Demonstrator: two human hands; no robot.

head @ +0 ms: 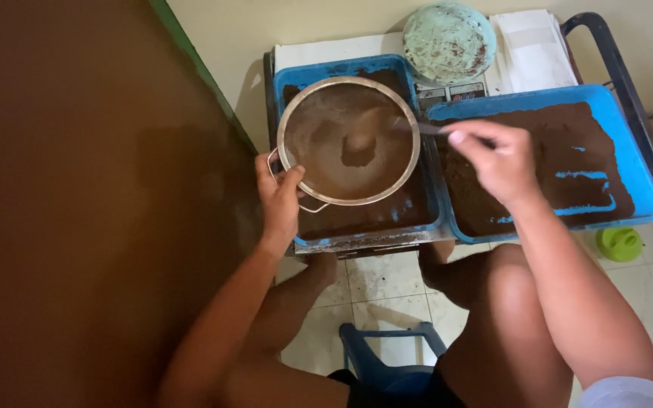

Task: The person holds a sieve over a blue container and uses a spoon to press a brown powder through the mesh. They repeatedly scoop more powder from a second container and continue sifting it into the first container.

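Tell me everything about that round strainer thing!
The sieve is round, with a shiny metal rim and fine mesh holding a small heap of brown powder in the middle. It sits level over the left blue tray. The left hand grips its handle side; the right hand pokes a thin tool inside.

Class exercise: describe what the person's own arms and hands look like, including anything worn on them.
Both forearms are bare from elbow to wrist. The left hand and right hand wear no gloves, rings, watch or bracelets that show. A white sleeve edge appears on the right upper arm; no sleeve shows on the left.
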